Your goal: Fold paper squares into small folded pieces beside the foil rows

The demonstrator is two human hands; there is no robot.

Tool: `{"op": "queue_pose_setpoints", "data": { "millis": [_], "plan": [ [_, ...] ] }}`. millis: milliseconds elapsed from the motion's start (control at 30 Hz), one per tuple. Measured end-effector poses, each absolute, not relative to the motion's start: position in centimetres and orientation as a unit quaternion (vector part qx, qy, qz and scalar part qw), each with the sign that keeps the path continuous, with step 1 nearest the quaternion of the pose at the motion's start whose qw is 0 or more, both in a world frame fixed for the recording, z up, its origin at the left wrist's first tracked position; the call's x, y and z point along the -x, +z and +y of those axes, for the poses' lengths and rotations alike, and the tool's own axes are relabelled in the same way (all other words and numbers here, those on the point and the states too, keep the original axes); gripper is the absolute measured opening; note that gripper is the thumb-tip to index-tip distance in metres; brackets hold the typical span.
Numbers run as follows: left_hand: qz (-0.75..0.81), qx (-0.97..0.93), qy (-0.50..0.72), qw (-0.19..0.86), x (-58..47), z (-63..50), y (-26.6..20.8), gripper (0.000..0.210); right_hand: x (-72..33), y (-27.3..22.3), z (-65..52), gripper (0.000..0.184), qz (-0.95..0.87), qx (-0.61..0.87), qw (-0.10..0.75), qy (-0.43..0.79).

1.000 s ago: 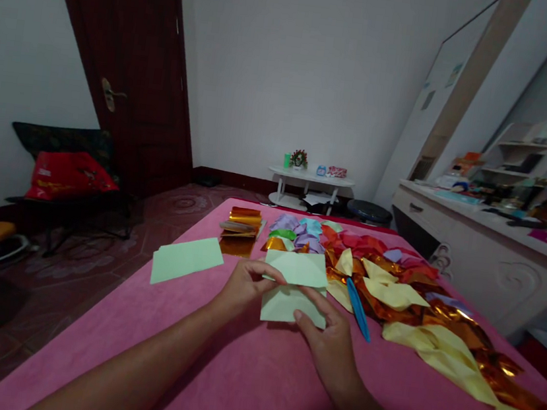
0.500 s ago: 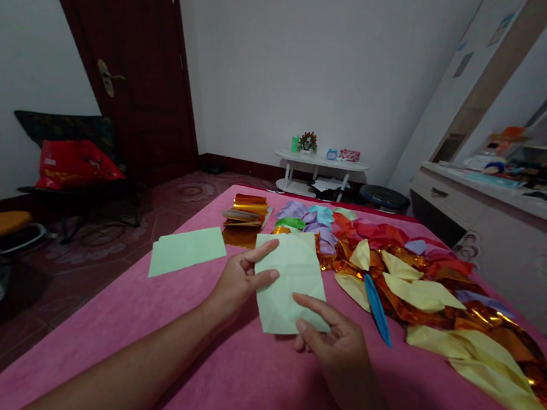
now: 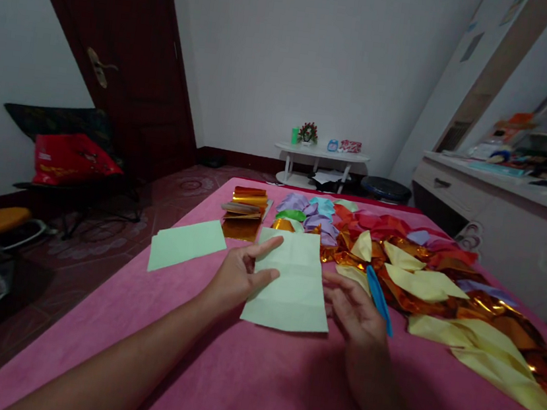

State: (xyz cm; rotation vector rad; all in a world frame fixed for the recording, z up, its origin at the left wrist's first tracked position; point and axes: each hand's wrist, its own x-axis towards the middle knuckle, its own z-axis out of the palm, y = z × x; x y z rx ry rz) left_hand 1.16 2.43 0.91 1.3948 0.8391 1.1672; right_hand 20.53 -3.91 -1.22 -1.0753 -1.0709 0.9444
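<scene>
A creased sheet of pale green paper (image 3: 290, 293) lies in front of me, with faint fold lines across it. My left hand (image 3: 248, 272) grips its left side, the thumb and index finger on top and the other fingers partly hidden. At the sheet's right edge, my right hand (image 3: 357, 312) has its fingers bent together, their tips against the paper; part of its grip is hidden. Left of the sheet rests a flat stack of green paper (image 3: 187, 246). Behind the sheet stands a pile of folded gold foil paper (image 3: 244, 218).
Crumpled gold foil (image 3: 391, 299), yellow paper pieces (image 3: 426, 283) and purple paper (image 3: 296, 203) spread over the right and back of the pink tablecloth (image 3: 213, 370). A slim blue object (image 3: 379, 301) lies near my right hand. A white side table (image 3: 322, 152) stands beyond.
My right hand has moved from the sheet's lower right corner up to its right edge. The sheet now lies flatter and straighter; the left hand keeps its hold.
</scene>
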Motion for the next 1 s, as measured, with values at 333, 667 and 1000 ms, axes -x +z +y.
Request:
{"op": "queue_pose_setpoints", "data": {
  "millis": [333,667,1000],
  "plan": [
    [0.305,-0.668,0.46,0.498,-1.8,1.2,1.2,0.086,-20.1,-1.3,-4.1,0.024,-0.535,0.491,0.581,0.369],
    [0.299,-0.651,0.432,0.547,-1.8,1.0,1.3,0.087,-20.4,-1.5,-3.6,0.027,-0.485,0.455,0.622,0.413],
    [0.285,-0.513,0.506,0.632,-1.7,1.4,0.6,0.067,-20.4,-2.0,-3.6,0.026,-0.471,0.446,0.627,0.432]
  ]
}}
